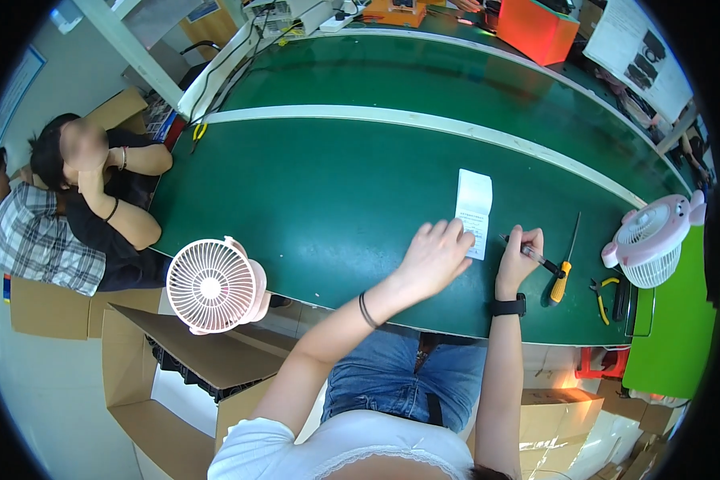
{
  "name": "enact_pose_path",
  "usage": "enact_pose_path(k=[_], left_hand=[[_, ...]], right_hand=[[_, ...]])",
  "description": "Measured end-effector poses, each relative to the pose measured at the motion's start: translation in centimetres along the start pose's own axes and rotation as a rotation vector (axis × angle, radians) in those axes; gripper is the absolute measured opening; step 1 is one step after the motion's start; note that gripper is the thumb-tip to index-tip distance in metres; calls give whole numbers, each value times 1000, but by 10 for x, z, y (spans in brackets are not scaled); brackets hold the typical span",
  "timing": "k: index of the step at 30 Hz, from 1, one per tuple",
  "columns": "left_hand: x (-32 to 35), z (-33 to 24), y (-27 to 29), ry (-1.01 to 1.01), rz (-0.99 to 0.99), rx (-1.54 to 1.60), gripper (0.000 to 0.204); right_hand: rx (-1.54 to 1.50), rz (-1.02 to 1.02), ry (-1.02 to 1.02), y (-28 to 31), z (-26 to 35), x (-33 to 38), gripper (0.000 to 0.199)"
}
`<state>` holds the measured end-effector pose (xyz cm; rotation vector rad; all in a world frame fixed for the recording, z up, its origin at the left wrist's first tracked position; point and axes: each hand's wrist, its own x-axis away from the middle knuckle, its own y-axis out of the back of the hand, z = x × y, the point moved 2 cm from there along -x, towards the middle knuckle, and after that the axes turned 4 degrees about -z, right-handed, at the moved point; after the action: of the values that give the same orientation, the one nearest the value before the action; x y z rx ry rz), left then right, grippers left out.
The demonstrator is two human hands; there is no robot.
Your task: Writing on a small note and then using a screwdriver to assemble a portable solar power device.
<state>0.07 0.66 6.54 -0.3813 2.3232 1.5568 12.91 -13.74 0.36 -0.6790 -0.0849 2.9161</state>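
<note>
A small notepad (474, 194), its cover flipped up and printed lines on its lower page, lies on the green table. My left hand (434, 258) rests over its left edge; the loosely bent fingers touch the page and hide part of it. To the right of the pad, my right hand (520, 254) is closed around a dark pen (546, 263). The pen's tip points left toward the page, apart from it as far as I can see. A screwdriver (563, 276) with a yellow and black handle lies beside my right hand.
Yellow-handled pliers (601, 300) lie near the table's right end, by a pink fan (646, 240). Another pink fan (210, 286) stands at the front left edge, above an open carton (128, 360). A seated person (108, 180) leans elbows on the left edge. Yellow cutters (199, 132) lie at the back left.
</note>
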Motion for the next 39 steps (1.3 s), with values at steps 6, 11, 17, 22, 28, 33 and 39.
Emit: enact_pose_path(k=[6,11,17,22,28,33,39], left_hand=[[-31,69,-40,104,-10,382,18],[-31,70,-51,117,-90,457,15],[-35,68,-39,176,88,486,31],[-34,73,-32,156,214,457,47],[-34,79,-32,108,196,472,44],[-35,80,-33,139,201,497,35],[-34,79,-36,119,139,464,27]], right_hand=[[131,15,35,1,-3,5,35],[8,21,-27,1,10,6,36],[70,-28,30,3,7,3,33],[12,-15,-11,2,10,3,32],[19,-16,-10,1,12,4,33],[49,-24,-1,0,16,4,34],[25,-24,-37,1,12,4,35]])
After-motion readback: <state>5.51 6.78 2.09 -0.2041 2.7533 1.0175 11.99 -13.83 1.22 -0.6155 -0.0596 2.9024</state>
